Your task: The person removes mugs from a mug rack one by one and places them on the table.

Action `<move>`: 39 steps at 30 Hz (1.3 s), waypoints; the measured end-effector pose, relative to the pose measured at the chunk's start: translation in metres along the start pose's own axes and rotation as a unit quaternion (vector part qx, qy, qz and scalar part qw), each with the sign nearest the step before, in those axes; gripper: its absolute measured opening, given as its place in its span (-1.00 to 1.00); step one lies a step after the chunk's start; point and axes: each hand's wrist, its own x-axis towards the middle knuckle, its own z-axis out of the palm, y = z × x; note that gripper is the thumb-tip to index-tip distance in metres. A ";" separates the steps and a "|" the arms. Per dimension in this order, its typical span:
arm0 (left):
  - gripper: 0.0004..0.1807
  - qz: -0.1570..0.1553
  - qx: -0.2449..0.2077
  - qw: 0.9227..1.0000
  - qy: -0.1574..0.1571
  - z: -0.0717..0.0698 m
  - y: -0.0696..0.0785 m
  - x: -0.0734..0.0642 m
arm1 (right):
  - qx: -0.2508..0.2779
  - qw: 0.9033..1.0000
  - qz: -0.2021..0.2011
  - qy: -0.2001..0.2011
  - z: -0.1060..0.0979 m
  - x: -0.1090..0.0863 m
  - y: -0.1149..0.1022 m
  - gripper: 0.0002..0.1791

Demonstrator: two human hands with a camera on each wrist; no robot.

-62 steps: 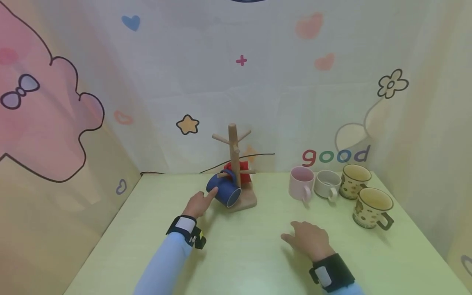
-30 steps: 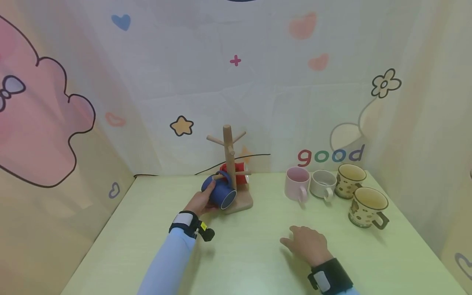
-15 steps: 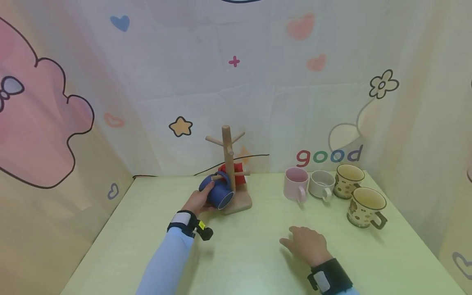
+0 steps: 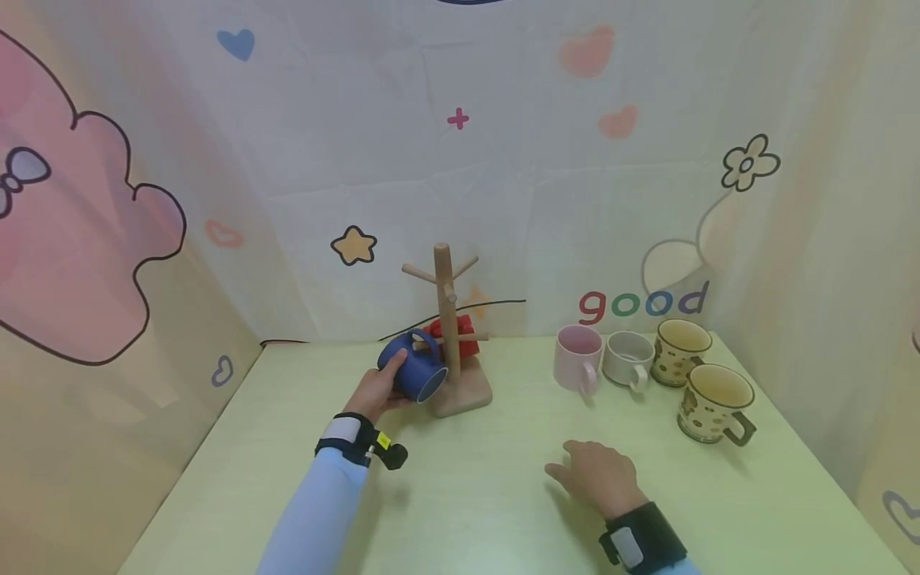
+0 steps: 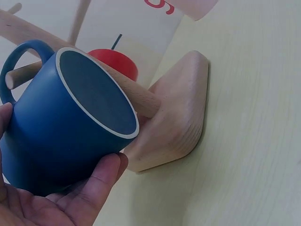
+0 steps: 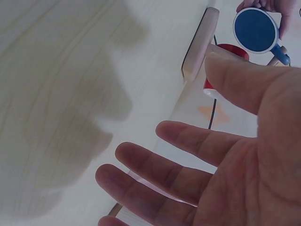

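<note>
My left hand (image 4: 374,393) grips a blue mug (image 4: 413,369) by its body, thumb on the upper side and fingers beneath. The mug is tilted, its pale-edged base toward me. In the left wrist view, the end of a wooden peg (image 5: 21,75) shows within the loop of the mug's handle (image 5: 29,45). That peg belongs to a wooden mug tree (image 4: 444,311), which stands on a square base. Behind its post a red mug (image 4: 469,337) is partly hidden. Over the table at front right, my right hand (image 4: 600,479) holds nothing, its fingers loosely extended.
Along the right back of the table (image 4: 474,495) stand a pink mug (image 4: 577,363), a white cup (image 4: 625,363) and two spotted cream mugs, one farther back (image 4: 676,359) and one nearer (image 4: 711,407). A printed curtain (image 4: 517,200) hangs behind.
The left hand has gone from touching the blue mug with an extended finger to gripping it. Over the last half second the mug has shifted left and slightly up. The right hand is nearly still.
</note>
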 end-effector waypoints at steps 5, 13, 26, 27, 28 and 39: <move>0.00 0.002 -0.014 1.000 -0.007 -0.010 -0.002 -0.005 | 0.002 1.000 -0.005 0.002 -0.002 0.000 -0.003 -0.44; 0.02 0.008 -0.013 1.000 -0.015 -0.026 -0.011 -0.019 | 0.001 1.000 -0.004 0.000 -0.003 0.000 -0.004 -0.45; 0.09 0.049 0.064 0.995 -0.059 -0.016 -0.023 -0.039 | 0.006 1.000 -0.010 0.005 -0.002 0.001 -0.002 -0.46; 0.09 0.052 0.074 0.994 -0.061 -0.013 -0.023 -0.040 | 0.009 1.000 -0.011 0.006 -0.002 0.001 -0.001 -0.45; 0.09 0.057 0.083 0.993 -0.063 -0.010 -0.023 -0.040 | 0.011 1.000 -0.011 0.006 -0.002 0.001 -0.001 -0.45; 0.03 0.133 0.169 0.973 -0.080 0.029 -0.013 -0.049 | 0.027 0.999 -0.018 -0.010 -0.002 0.006 -0.002 -0.43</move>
